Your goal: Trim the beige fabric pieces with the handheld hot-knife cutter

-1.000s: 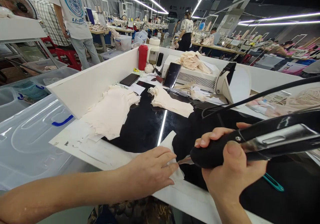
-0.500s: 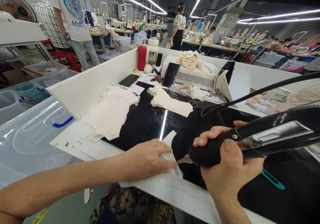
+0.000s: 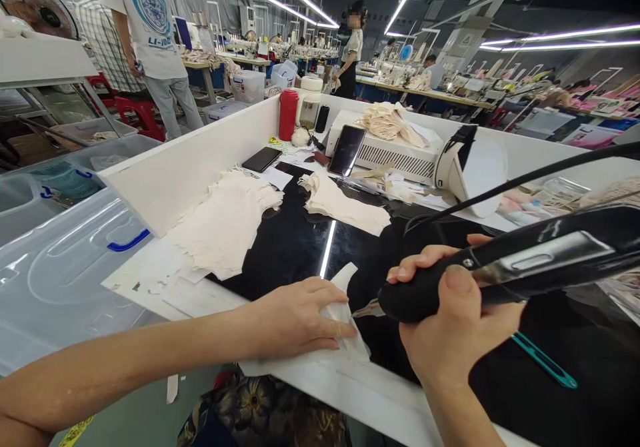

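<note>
My left hand (image 3: 300,320) lies on a small off-white fabric piece (image 3: 341,312) at the table's front edge, fingers stretched out and pressing it down. A narrow end of the fabric points away from me past the fingertips. My right hand (image 3: 457,334) is closed around a black corded hand tool (image 3: 545,264) with a silver lever along its body. The tool's pointed metal tip (image 3: 369,309) is at the fabric's right edge; whether it touches is too small to tell. To the right of my right hand lies a slim turquoise tool (image 3: 545,360).
A stack of cream fabric pieces (image 3: 225,224) lies at left, with a smaller stack (image 3: 345,204) behind my left hand. Farther back stand a phone (image 3: 347,150), a red bottle (image 3: 288,115) and a white vented box (image 3: 390,157). The tool's black cable (image 3: 520,184) crosses at right.
The view has shifted slightly. The tool's tip has moved a little away from me along the fabric's edge. My left hand stays on the fabric. A person in the background has turned.
</note>
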`<state>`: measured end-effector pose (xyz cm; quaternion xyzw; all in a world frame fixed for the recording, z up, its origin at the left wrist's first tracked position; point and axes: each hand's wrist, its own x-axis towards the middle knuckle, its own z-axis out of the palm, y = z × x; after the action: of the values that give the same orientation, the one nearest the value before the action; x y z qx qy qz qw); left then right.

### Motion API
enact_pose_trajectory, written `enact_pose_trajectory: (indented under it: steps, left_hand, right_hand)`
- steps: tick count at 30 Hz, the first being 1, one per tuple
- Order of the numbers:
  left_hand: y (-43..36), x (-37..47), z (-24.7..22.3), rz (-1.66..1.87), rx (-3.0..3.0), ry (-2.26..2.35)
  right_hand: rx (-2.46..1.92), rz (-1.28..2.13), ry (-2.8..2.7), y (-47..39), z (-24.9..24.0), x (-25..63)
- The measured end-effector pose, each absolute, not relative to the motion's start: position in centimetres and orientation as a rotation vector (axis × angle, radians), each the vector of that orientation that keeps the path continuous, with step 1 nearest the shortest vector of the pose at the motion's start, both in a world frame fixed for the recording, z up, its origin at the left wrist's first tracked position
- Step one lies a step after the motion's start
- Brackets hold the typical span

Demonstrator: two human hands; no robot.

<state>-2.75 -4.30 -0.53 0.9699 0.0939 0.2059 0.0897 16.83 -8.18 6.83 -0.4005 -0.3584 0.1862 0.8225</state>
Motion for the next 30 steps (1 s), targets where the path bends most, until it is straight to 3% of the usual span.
enact_pose_trajectory:
  steps: [18, 23, 30]
  left_hand:
    - [-7.6, -2.5, -0.1, 0.675, 2.979, 0.439]
    - [-5.2, -2.4, 0.5, 0.763, 3.018, 0.331]
    - [-0.9, -2.4, 0.2, 0.606, 2.956, 0.083]
  right_hand:
    - [-0.822, 0.380, -0.824, -7.7, 6.4, 16.7]
    - [-0.824, 0.395, -0.817, -7.9, 6.2, 16.8]
    - [-0.819, 0.422, -0.781, -7.9, 6.4, 16.6]
